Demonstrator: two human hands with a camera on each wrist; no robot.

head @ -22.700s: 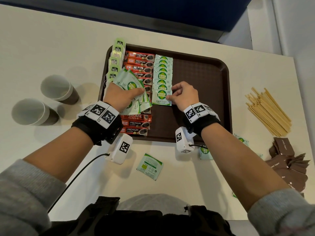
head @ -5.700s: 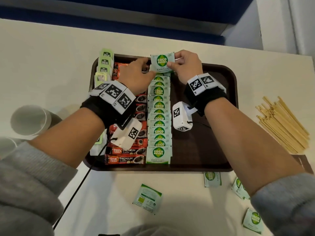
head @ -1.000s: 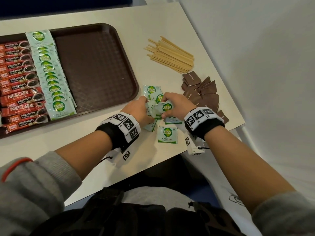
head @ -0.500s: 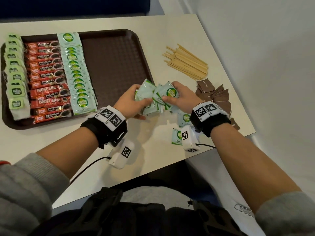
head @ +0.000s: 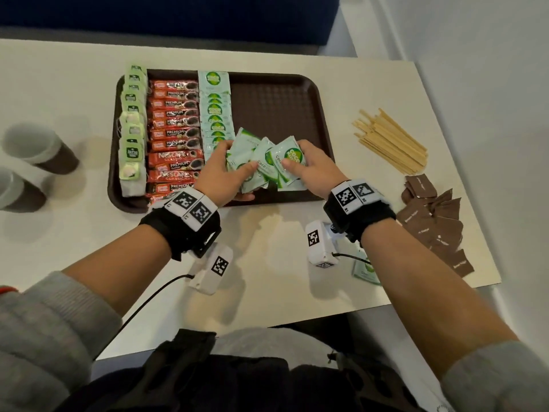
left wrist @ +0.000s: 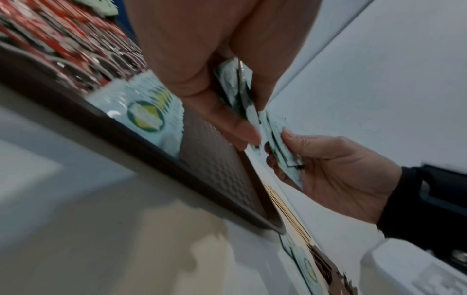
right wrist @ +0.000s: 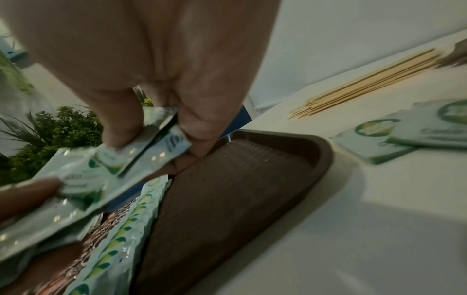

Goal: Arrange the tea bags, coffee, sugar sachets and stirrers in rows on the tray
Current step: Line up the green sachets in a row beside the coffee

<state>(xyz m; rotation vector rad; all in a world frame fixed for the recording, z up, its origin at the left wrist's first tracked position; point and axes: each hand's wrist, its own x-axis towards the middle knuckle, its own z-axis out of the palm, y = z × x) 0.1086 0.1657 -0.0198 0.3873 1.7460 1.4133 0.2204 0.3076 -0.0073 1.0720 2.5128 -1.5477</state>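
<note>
Both hands hold a fanned bunch of pale green sugar sachets (head: 264, 162) above the near part of the brown tray (head: 279, 111). My left hand (head: 228, 171) grips the bunch's left side, my right hand (head: 309, 165) pinches its right side (right wrist: 141, 157). On the tray lie three rows: green tea bags (head: 132, 126) at the left, red coffee sticks (head: 173, 135), then green sugar sachets (head: 214, 108). The tray's right half is bare. Wooden stirrers (head: 389, 141) lie in a pile on the table to the right of the tray.
Brown sachets (head: 433, 221) are heaped near the table's right edge. One or more green sachets (head: 367, 269) lie on the table under my right forearm. Two paper cups (head: 38, 150) stand at the far left. The table edge runs close to my body.
Both hands lifted the bunch of sachets off the table at the right and carried it left and forward over the tray. My head turned back toward the tray.
</note>
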